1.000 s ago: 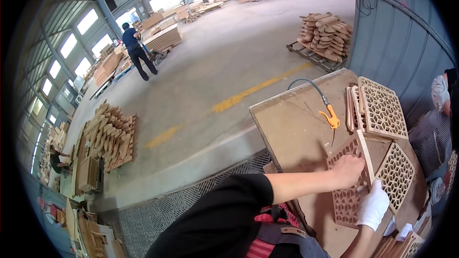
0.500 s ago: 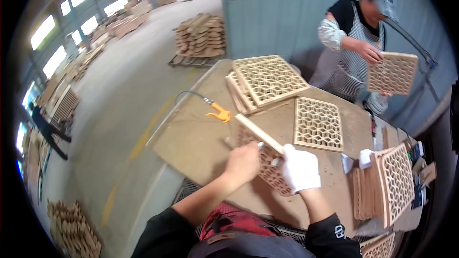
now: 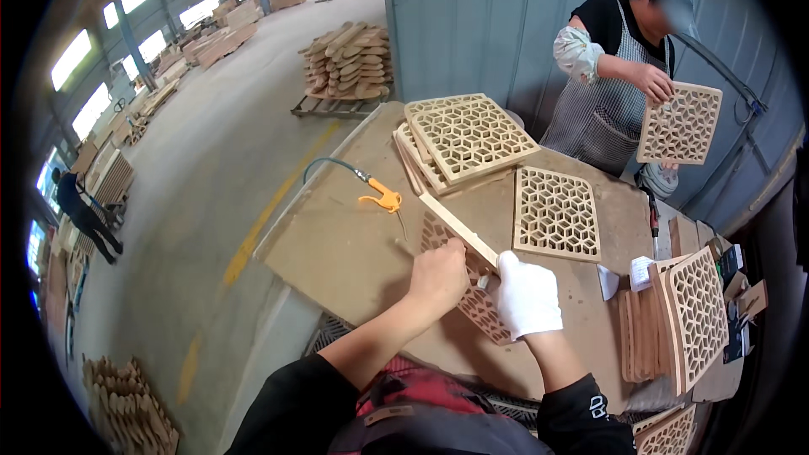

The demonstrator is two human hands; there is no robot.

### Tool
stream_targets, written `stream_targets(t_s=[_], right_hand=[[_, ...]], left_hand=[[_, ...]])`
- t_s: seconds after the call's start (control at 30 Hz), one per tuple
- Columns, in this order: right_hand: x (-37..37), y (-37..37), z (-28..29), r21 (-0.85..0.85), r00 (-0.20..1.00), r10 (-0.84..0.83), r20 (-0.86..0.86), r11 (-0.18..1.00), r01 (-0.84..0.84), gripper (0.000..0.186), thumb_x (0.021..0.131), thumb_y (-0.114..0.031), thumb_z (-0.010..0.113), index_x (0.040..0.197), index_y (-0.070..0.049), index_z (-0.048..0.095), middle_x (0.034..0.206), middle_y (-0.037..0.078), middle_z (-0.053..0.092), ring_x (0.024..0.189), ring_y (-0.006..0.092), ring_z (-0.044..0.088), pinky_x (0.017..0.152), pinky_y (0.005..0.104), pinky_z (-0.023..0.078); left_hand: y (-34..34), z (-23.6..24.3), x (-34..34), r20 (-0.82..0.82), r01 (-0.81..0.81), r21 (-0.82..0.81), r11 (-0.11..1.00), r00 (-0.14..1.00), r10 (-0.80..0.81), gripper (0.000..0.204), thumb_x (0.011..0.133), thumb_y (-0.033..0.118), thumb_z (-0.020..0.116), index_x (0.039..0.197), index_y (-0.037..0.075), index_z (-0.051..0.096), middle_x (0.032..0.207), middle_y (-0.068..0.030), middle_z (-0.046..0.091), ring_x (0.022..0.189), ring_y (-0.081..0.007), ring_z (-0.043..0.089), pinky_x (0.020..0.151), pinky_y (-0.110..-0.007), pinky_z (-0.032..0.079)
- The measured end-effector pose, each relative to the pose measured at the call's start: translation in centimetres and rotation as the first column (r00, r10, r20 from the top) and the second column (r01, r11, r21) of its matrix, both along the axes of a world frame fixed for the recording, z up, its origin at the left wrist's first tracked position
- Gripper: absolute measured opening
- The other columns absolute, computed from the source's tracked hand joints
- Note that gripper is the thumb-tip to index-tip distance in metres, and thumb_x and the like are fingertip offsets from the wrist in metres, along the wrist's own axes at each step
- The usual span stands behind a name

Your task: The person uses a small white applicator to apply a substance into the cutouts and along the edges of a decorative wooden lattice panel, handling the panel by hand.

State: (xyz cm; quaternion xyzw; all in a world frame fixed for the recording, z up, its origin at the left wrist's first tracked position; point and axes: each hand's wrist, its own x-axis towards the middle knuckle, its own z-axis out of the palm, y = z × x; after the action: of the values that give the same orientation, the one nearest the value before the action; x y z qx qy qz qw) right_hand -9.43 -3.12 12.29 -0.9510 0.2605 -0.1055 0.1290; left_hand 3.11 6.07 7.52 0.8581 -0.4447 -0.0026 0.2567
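You are pinning the lattice panel (image 3: 472,303) flat on the table (image 3: 354,253) with your bare left hand (image 3: 438,274), fingers curled over its edge, while your gloved right hand (image 3: 527,295) is gripping the wooden stick (image 3: 459,229); keep that panel from sliding

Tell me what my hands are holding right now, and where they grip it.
Both hands grip one wooden lattice panel, tilted on the table: left hand bare, right hand gloved, both at its upper edge.

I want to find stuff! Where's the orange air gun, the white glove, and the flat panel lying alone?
orange air gun (image 3: 385,199), head view, its handle.
white glove (image 3: 527,296), head view, back of hand.
flat lattice panel (image 3: 556,213), head view, its middle.
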Motion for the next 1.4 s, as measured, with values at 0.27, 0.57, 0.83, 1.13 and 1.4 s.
stream_targets(t_s=[0.27, 0.57, 0.83, 1.13, 1.4], right_hand=[[-0.3, 0.4, -0.5, -0.02, 1.0, -0.005, -0.016, 1.0, 0.004, 0.025, 0.084, -0.027, 0.065, 0.082, -0.003, 0.056, 0.066, 0.021, 0.063, 0.067, 0.0397, 0.065, 0.065, 0.0475, 0.051], [-0.4, -0.4, -0.7, 0.049, 1.0, -0.029, -0.011, 0.998, 0.03, 0.023, 0.085, -0.026, 0.065, 0.085, -0.005, 0.058, 0.072, 0.021, 0.065, 0.071, 0.0402, 0.064, 0.068, 0.0482, 0.05], [-0.1, -0.3, -0.9, 0.003, 0.997, -0.025, -0.069, 1.0, 0.025, 0.022, 0.085, -0.024, 0.066, 0.086, -0.004, 0.057, 0.068, 0.022, 0.063, 0.069, 0.0402, 0.064, 0.067, 0.0486, 0.05], [0.0, 0.1, -0.5, 0.03, 1.0, -0.001, -0.02, 1.0, 0.002, 0.023, 0.086, -0.025, 0.065, 0.085, -0.003, 0.057, 0.068, 0.021, 0.063, 0.068, 0.0398, 0.064, 0.067, 0.0478, 0.05], [0.0, -0.2, -1.0, 0.013, 0.999, -0.026, -0.027, 1.0, 0.026, 0.02, 0.084, -0.022, 0.065, 0.083, -0.004, 0.057, 0.066, 0.02, 0.063, 0.066, 0.0386, 0.064, 0.065, 0.0473, 0.051]], left_hand=[[1.1, -0.5, 0.1, 0.053, 0.046, -0.024, 0.999, 0.998, -0.044, 0.01, 0.081, 0.004, 0.052, 0.088, -0.003, 0.055, 0.071, -0.0236, 0.064, 0.068, -0.0418, 0.065, 0.064, -0.049, 0.052], [0.5, 0.1, -0.2, 0.039, 0.03, 0.006, 1.0, 0.999, -0.03, 0.01, 0.08, 0.003, 0.052, 0.088, -0.002, 0.054, 0.073, -0.0232, 0.065, 0.07, -0.0412, 0.066, 0.067, -0.048, 0.053], [0.3, -0.9, 0.1, 0.065, 0.036, -0.032, 0.999, 0.997, -0.034, 0.013, 0.089, 0.007, 0.047, 0.087, -0.003, 0.055, 0.071, -0.0251, 0.063, 0.066, -0.0439, 0.063, 0.062, -0.051, 0.051], [0.6, -1.0, 0.3, 0.09, 0.034, -0.028, 0.999, 0.995, -0.032, 0.01, 0.087, 0.007, 0.049, 0.086, -0.002, 0.054, 0.071, -0.0247, 0.063, 0.064, -0.0433, 0.063, 0.061, -0.05, 0.051], [1.1, -0.4, 0.1, 0.089, 0.052, 0.048, 0.997, 0.994, -0.056, 0.009, 0.083, 0.005, 0.051, 0.088, -0.003, 0.054, 0.07, -0.024, 0.064, 0.064, -0.0422, 0.064, 0.061, -0.05, 0.052]])
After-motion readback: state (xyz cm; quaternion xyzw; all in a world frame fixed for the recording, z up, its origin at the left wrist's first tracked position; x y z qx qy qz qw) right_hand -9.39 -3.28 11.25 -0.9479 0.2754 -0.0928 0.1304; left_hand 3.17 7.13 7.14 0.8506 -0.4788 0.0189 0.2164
